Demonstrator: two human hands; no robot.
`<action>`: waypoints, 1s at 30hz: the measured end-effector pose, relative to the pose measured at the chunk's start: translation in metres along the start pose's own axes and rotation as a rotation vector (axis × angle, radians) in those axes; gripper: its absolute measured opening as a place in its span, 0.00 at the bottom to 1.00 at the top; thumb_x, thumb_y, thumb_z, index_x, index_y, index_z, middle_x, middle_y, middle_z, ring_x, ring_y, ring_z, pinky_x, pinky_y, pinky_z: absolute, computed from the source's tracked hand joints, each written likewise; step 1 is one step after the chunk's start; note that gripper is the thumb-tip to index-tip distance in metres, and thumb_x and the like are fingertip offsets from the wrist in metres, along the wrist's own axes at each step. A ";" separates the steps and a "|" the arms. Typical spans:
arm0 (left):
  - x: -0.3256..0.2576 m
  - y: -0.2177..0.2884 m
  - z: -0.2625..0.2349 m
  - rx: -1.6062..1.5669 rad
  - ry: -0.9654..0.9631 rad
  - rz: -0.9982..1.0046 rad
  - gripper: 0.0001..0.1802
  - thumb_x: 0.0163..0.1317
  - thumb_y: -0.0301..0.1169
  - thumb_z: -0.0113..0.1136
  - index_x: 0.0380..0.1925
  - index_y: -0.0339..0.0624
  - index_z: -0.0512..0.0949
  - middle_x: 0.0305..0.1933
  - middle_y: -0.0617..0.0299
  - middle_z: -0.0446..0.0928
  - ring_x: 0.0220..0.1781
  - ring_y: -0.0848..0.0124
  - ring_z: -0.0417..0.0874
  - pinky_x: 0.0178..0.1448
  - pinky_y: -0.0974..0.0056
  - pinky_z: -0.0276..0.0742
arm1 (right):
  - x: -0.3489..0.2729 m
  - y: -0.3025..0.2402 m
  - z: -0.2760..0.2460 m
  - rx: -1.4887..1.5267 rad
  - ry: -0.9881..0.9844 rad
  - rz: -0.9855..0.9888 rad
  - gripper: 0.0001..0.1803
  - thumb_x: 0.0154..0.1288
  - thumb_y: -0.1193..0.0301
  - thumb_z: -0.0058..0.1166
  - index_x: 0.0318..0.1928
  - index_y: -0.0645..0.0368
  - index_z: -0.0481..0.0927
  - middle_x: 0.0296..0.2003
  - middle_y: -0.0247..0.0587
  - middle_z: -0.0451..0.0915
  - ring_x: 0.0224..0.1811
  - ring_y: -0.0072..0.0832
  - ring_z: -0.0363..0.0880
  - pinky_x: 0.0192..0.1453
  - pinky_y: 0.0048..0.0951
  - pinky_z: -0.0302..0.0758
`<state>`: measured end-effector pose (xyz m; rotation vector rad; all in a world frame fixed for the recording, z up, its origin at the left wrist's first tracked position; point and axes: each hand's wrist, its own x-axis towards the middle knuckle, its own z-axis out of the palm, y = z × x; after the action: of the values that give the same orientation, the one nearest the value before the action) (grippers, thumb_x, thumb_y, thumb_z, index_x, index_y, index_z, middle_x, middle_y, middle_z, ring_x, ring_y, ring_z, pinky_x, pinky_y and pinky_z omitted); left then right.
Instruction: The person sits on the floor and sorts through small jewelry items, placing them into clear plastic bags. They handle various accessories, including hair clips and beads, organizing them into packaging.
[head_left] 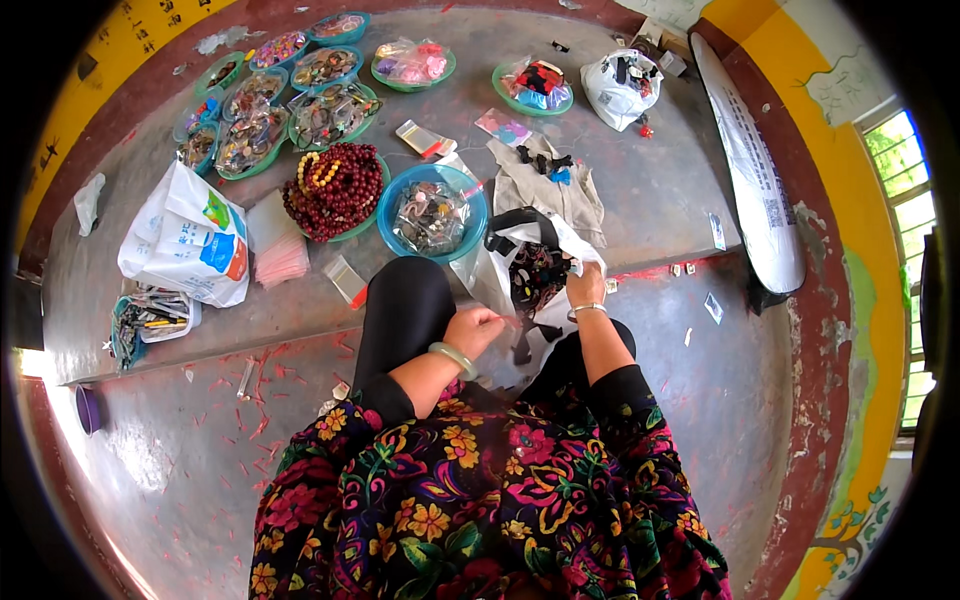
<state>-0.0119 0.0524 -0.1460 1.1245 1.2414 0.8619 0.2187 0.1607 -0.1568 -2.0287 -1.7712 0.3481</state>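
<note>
My left hand point(474, 333) is closed in a pinch above my lap, with a thin red strip point(511, 322) showing at its fingertips. An opened white plastic bag point(488, 280) sits between my knees, filled with small dark items point(537, 275) too jumbled to name. At that bag's right rim, my right hand point(586, 286) is closed on the white plastic; its fingertips are partly hidden. Just beyond stands a blue basin point(388, 213) with clear bags of small trinkets point(432, 217) in it. A beige cloth point(575, 205) with small black pieces lies past the bag.
Dark red bead strings point(335, 190) fill a green basin on the left. A large white bag point(185, 235) and a box of pens point(165, 312) stand farther left. Several basins of packets line the back. Another filled white bag point(620, 88) is at the back right. Red scraps point(262, 400) litter the floor.
</note>
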 end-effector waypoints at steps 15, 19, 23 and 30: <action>0.000 0.009 0.003 -0.005 -0.055 -0.034 0.11 0.54 0.33 0.56 0.29 0.34 0.78 0.25 0.66 0.76 0.28 0.81 0.73 0.35 0.74 0.70 | 0.011 -0.017 0.058 -0.129 -0.359 -0.079 0.16 0.54 0.69 0.46 0.46 0.48 0.75 0.43 0.46 0.76 0.43 0.43 0.75 0.49 0.37 0.69; -0.001 0.013 0.005 -0.014 -0.060 -0.047 0.11 0.55 0.33 0.56 0.30 0.34 0.78 0.25 0.66 0.76 0.28 0.81 0.73 0.35 0.74 0.70 | 0.014 -0.019 0.063 -0.136 -0.340 -0.143 0.12 0.54 0.70 0.50 0.41 0.53 0.76 0.34 0.41 0.79 0.33 0.37 0.78 0.42 0.33 0.73; -0.001 0.018 0.004 -0.009 -0.070 -0.063 0.11 0.55 0.33 0.56 0.30 0.34 0.78 0.24 0.66 0.76 0.27 0.81 0.73 0.34 0.73 0.70 | 0.016 -0.022 0.072 -0.134 -0.400 -0.142 0.11 0.54 0.70 0.51 0.40 0.54 0.76 0.32 0.40 0.78 0.32 0.35 0.77 0.40 0.32 0.72; -0.003 0.023 0.005 0.041 -0.049 -0.053 0.11 0.54 0.34 0.56 0.30 0.35 0.78 0.24 0.65 0.77 0.27 0.81 0.73 0.34 0.73 0.70 | 0.017 -0.024 0.073 -0.139 -0.432 -0.096 0.10 0.54 0.69 0.52 0.39 0.55 0.76 0.30 0.39 0.77 0.29 0.31 0.76 0.37 0.29 0.72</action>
<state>-0.0060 0.0548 -0.1228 1.1338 1.2477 0.7673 0.1674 0.1908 -0.2088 -2.0662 -2.1933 0.6937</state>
